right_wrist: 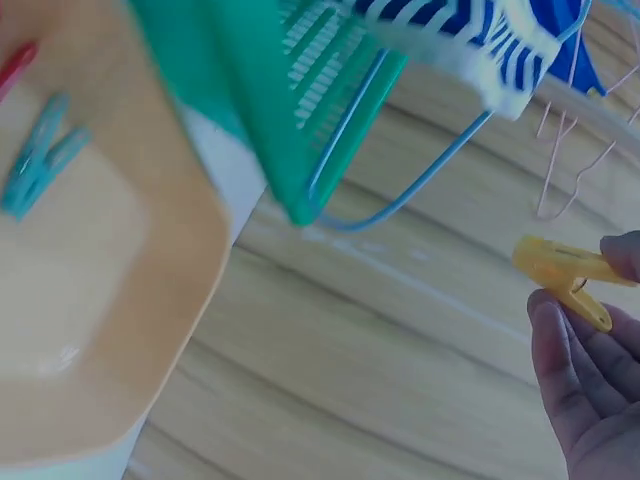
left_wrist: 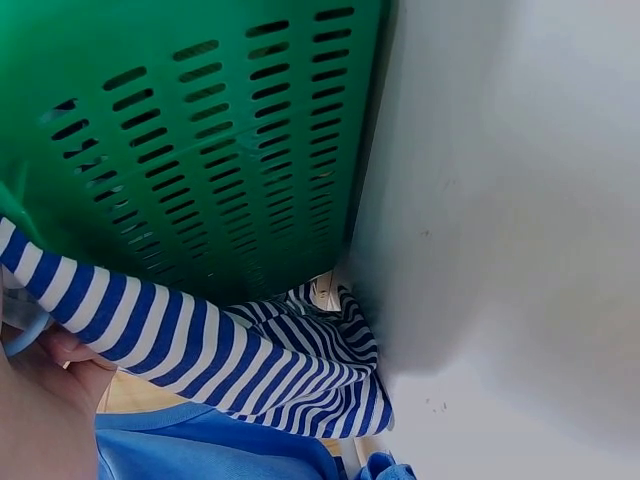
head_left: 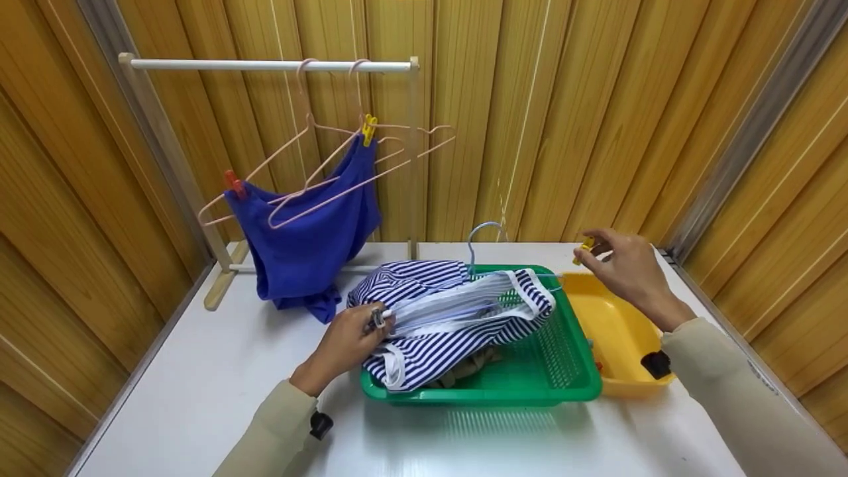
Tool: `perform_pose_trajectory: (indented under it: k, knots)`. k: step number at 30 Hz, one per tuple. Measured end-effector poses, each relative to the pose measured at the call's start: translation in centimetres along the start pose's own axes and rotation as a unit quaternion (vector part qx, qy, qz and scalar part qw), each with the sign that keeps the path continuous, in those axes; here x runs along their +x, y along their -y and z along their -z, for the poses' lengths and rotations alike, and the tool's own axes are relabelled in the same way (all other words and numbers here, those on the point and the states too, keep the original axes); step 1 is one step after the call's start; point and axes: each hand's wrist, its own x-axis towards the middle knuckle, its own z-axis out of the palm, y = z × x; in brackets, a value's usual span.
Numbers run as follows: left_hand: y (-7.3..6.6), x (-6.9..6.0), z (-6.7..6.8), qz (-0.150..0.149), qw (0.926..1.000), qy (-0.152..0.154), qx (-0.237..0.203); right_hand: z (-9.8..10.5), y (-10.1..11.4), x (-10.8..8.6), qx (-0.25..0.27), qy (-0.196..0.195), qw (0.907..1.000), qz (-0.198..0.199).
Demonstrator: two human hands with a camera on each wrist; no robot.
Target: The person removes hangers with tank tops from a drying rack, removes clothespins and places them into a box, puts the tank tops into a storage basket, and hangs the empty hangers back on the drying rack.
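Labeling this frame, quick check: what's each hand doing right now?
Left hand: closed, gripping the blue-and-white striped garment.
Right hand: closed, pinching a yellow clothespin.

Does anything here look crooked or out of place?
Yes: the blue cloth garment on the white-railed rack looks askew, its red plastic clip lower than its yellow plastic clip, though the camera angle may exaggerate this.

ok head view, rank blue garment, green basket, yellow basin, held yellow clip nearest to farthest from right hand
1. Yellow clip, pinched by right hand
2. Yellow basin, below it
3. Green basket, left of the basin
4. Blue garment, far left, hanging
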Motion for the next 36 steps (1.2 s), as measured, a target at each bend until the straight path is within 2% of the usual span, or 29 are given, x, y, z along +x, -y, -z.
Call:
perform_pose_trajectory:
  k: [2,4,8,15,21,25,28,36]
  knots:
    - [0.0,0.0,0.0,0.003,1.0000,0.002,0.001,0.4,-1.2,-0.3,-0.021,0.029,0.9992,-0.019]
    - [0.0,0.0,0.0,0.004,1.0000,0.003,0.002,0.7,-2.5,-0.6,-0.051,0.078,0.9953,-0.027]
    - [0.0,0.0,0.1,0.004,1.0000,0.002,0.004,0.5,-4.7,-1.4,-0.093,0.172,0.9805,-0.019]
    - [0.2,0.0,0.1,-0.003,1.0000,-0.004,0.006,-0.7,-6.7,-3.3,-0.091,0.250,0.9637,-0.018]
    - [0.1,0.0,-0.1,-0.015,0.9999,-0.006,-0.001,-1.4,-7.6,-4.2,-0.081,0.280,0.9560,-0.036]
    - [0.0,0.0,0.0,-0.010,0.9999,0.000,-0.005,-1.4,-7.6,-4.4,-0.077,0.298,0.9495,-0.059]
    - [0.0,0.0,0.0,-0.010,0.9999,-0.001,-0.007,-1.1,-7.5,-4.3,-0.081,0.304,0.9473,-0.061]
    - [0.2,0.0,-0.1,-0.008,1.0000,0.001,0.002,-0.3,-6.0,-4.2,-0.102,0.275,0.9556,-0.027]
